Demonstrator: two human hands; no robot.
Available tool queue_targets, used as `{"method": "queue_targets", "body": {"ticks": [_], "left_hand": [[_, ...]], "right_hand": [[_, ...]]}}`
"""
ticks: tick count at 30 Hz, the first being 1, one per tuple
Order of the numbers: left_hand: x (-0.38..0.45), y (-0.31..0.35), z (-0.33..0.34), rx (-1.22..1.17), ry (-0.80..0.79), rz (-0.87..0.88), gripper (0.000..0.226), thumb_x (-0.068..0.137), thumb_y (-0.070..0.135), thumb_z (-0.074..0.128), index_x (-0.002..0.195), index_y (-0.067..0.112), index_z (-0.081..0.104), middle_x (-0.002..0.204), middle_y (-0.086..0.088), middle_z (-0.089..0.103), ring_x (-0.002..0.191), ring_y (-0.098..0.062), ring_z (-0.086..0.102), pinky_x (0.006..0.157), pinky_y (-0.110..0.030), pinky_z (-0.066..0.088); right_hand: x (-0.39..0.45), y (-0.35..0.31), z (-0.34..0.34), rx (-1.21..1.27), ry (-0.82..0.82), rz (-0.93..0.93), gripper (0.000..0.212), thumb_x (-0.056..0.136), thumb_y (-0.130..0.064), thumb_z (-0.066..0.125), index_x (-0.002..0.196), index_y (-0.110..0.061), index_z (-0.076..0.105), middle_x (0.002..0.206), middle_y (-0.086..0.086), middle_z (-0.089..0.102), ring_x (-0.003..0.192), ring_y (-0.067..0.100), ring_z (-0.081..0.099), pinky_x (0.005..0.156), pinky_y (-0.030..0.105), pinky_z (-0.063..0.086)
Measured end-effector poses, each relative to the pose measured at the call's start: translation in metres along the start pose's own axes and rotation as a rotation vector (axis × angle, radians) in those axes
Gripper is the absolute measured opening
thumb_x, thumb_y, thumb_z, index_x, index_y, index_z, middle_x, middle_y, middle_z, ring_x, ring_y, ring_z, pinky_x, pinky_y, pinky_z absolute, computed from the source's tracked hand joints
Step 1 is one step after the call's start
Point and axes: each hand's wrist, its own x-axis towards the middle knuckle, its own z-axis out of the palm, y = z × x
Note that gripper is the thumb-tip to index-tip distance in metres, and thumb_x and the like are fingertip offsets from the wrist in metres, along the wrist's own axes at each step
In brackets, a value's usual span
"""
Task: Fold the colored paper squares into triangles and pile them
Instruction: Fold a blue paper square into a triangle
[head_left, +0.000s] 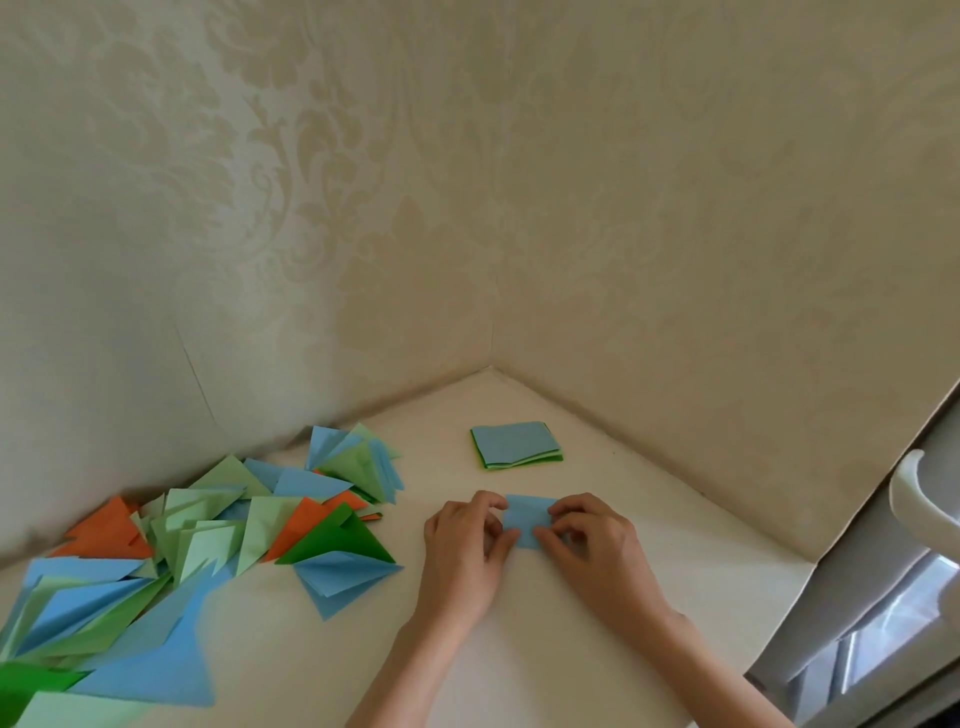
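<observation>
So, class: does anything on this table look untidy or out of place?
Yes. The folded triangles on the left sprawl loosely along the wall, overlapping at all angles, not a neat pile. The unfolded squares are stacked, slightly fanned. Both hands hold a blue sheet.

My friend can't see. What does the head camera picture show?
Two hands, left hand and right hand, pinch a blue paper square on a white table. Folded triangles lie piled left; a stack of squares sits behind.

You have two hands in view, the left hand (465, 545) and the right hand (592, 540), sharing one blue paper square (527, 519). One stack of unfolded squares (516, 446) sits beyond. The folded triangles (218, 525) number too many to count.
</observation>
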Motion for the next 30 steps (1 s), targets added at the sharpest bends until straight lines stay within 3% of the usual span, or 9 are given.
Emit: {"method": "queue_targets", "body": {"ticks": [7,11,17,23,25,28,30], "left_hand": [[0.000,0.005,0.004,0.132,-0.010,0.004,0.029,0.088,0.045,0.060,0.113,0.031,0.053,0.077,0.017,0.047,0.088,-0.006,0.045,0.082,-0.021,0.025],[0.001,0.005,0.005,0.125,-0.014,-0.030,0.030,0.087,0.040,0.062,0.114,0.033,0.051,0.076,0.018,0.047,0.087,-0.005,0.044,0.081,-0.020,0.024],[0.002,0.003,0.005,0.077,-0.019,-0.060,0.025,0.087,0.033,0.063,0.108,0.037,0.049,0.077,0.018,0.051,0.087,-0.003,0.043,0.082,-0.020,0.023],[0.002,0.001,0.002,0.084,-0.041,-0.052,0.022,0.088,0.028,0.063,0.106,0.036,0.053,0.080,0.017,0.055,0.088,-0.003,0.044,0.080,-0.019,0.021],[0.002,0.002,0.000,0.087,-0.044,-0.013,0.021,0.088,0.023,0.062,0.104,0.035,0.055,0.085,0.018,0.056,0.090,-0.004,0.044,0.081,-0.020,0.024],[0.001,0.004,0.003,0.095,-0.079,0.182,0.026,0.086,0.005,0.057,0.100,0.026,0.063,0.096,0.013,0.059,0.093,-0.009,0.046,0.081,-0.023,0.035],[0.000,0.005,0.004,0.083,-0.124,0.229,0.034,0.085,-0.003,0.049,0.105,0.020,0.065,0.102,0.008,0.062,0.094,-0.011,0.048,0.082,-0.018,0.038]], "right_hand": [[0.005,0.002,0.006,0.003,-0.044,0.015,0.021,0.081,-0.033,0.073,0.073,-0.021,0.059,0.093,-0.011,0.053,0.084,0.000,0.054,0.070,0.004,0.038],[0.004,0.004,0.008,0.030,-0.013,0.010,0.019,0.078,-0.026,0.077,0.077,-0.021,0.059,0.090,-0.008,0.053,0.085,0.000,0.053,0.071,0.004,0.037],[0.009,0.002,0.003,0.115,-0.099,0.126,0.038,0.077,-0.019,0.078,0.106,-0.022,0.054,0.095,-0.009,0.056,0.089,-0.002,0.054,0.073,0.003,0.037],[0.011,0.001,-0.005,0.129,-0.173,0.167,0.035,0.080,-0.011,0.073,0.108,-0.022,0.056,0.095,-0.010,0.057,0.080,-0.011,0.051,0.071,0.003,0.038],[0.011,0.002,-0.006,0.127,-0.187,0.182,0.035,0.082,-0.007,0.069,0.109,-0.023,0.056,0.097,-0.009,0.057,0.078,-0.012,0.051,0.071,0.003,0.038],[0.014,0.003,-0.009,0.133,-0.216,0.199,0.034,0.086,-0.004,0.061,0.110,-0.027,0.056,0.099,-0.007,0.060,0.084,0.000,0.056,0.072,0.005,0.041],[0.019,0.001,-0.014,0.163,-0.187,0.246,0.028,0.091,-0.008,0.056,0.111,-0.027,0.057,0.096,-0.007,0.062,0.085,0.005,0.059,0.068,0.004,0.042]]}}
